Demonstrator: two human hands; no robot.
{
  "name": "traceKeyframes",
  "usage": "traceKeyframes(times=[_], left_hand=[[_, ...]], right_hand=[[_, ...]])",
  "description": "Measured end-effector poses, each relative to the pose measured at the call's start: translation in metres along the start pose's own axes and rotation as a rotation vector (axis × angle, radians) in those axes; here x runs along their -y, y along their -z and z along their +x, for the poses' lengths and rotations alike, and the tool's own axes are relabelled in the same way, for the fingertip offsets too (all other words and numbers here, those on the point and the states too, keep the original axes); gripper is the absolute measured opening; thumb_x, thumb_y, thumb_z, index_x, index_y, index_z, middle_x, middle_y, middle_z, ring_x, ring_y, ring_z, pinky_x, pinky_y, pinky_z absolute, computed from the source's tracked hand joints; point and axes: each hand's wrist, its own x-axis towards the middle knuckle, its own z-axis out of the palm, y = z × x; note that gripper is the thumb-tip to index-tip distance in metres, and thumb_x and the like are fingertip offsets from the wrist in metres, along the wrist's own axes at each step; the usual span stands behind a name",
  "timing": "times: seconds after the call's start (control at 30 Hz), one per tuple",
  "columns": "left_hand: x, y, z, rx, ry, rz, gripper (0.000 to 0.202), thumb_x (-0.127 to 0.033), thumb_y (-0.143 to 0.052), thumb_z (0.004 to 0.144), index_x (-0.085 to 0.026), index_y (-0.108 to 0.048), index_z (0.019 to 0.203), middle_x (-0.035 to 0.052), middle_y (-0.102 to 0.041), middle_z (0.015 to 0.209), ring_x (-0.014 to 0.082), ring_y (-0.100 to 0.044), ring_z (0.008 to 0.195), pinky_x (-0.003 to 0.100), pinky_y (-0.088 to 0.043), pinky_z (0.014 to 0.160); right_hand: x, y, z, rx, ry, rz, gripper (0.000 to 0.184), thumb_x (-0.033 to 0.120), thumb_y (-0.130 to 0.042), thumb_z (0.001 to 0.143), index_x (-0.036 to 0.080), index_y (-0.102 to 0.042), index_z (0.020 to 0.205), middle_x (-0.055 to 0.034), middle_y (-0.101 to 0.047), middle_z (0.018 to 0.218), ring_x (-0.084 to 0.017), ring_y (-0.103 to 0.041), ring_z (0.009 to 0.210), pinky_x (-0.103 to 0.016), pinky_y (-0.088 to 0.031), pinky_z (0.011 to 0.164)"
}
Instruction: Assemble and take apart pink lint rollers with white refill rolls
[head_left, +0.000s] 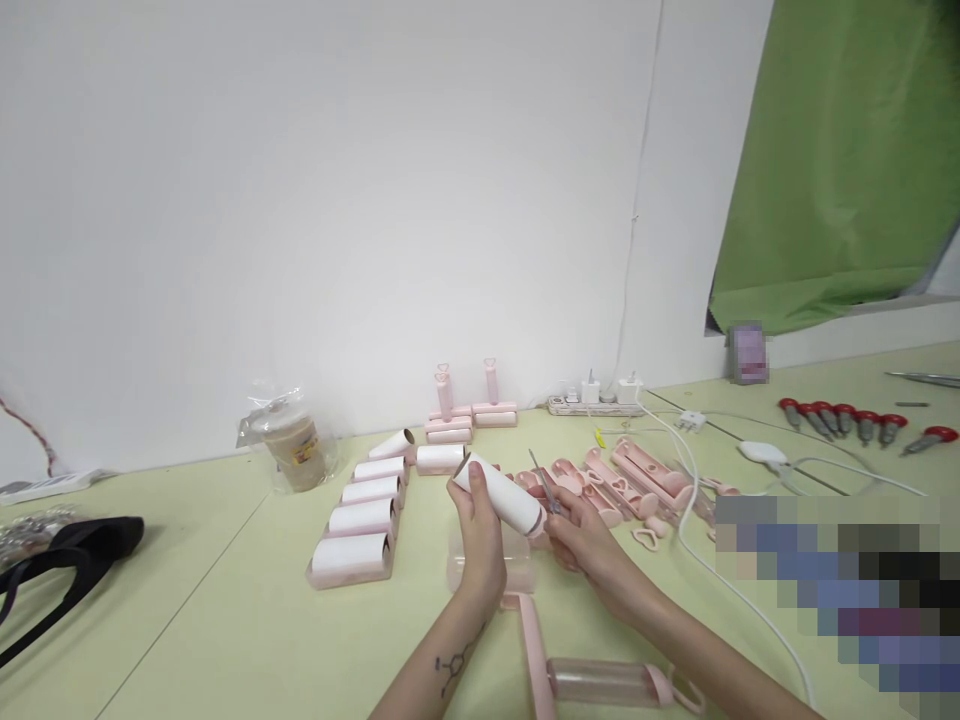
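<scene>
A person's left hand (480, 535), fingers clamped around a white lint roll (505, 496), holds it tilted above the middle of a pale-green table (232, 620); the right hand (589, 530), fingers closed on a slim metal tool (543, 478), works at the roll's lower end; to the left, white rolls in pink holders (351, 553) run toward the table's back edge, near a bagged cup (300, 450); pink plastic parts (637, 495) lie to the right, red-handled tools (866, 422) nearer the right edge.
</scene>
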Motion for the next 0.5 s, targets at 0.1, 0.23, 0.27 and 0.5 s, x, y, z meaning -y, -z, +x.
traceKeyframes(times=[0.1,0.23,0.27,0.5], left_hand=[[-0.006,0.002,0.008,-0.007,-0.082,-0.04,0.041,-0.053,-0.046,0.078,-0.021,-0.038,0.102,0.0023,-0.06,0.081,0.0139,-0.06,0.068,0.025,-0.048,0.061],[-0.022,0.009,0.022,0.01,-0.128,-0.044,0.036,-0.05,-0.051,0.076,-0.022,-0.04,0.097,0.0011,-0.06,0.079,0.014,-0.06,0.066,0.025,-0.048,0.059],[-0.026,0.011,0.026,0.002,-0.126,-0.037,0.035,-0.049,-0.052,0.075,-0.022,-0.041,0.095,0.0013,-0.06,0.079,0.0144,-0.06,0.067,0.025,-0.048,0.059],[-0.045,0.024,0.041,-0.139,-0.19,-0.03,0.03,-0.05,-0.049,0.076,-0.024,-0.042,0.089,0.0007,-0.057,0.084,0.015,-0.059,0.073,0.027,-0.049,0.062]], right_hand=[[0.002,0.009,0.005,-0.039,0.032,-0.058,0.034,0.029,-0.045,0.066,0.017,-0.045,0.098,0.011,-0.033,0.049,-0.003,-0.018,0.034,-0.018,-0.014,0.036],[0.006,0.019,0.012,-0.08,0.139,-0.21,0.026,0.029,-0.044,0.068,0.02,-0.049,0.092,0.0042,-0.048,0.063,-0.007,-0.036,0.04,-0.02,-0.025,0.04],[0.004,0.019,0.012,-0.079,0.17,-0.263,0.022,0.029,-0.047,0.067,0.02,-0.051,0.088,0.0023,-0.052,0.069,-0.009,-0.043,0.047,-0.02,-0.03,0.043],[-0.01,0.007,0.007,0.008,0.248,-0.711,0.025,0.035,-0.06,0.064,0.023,-0.061,0.086,-0.0011,-0.061,0.088,-0.019,-0.056,0.079,-0.026,-0.041,0.065]])
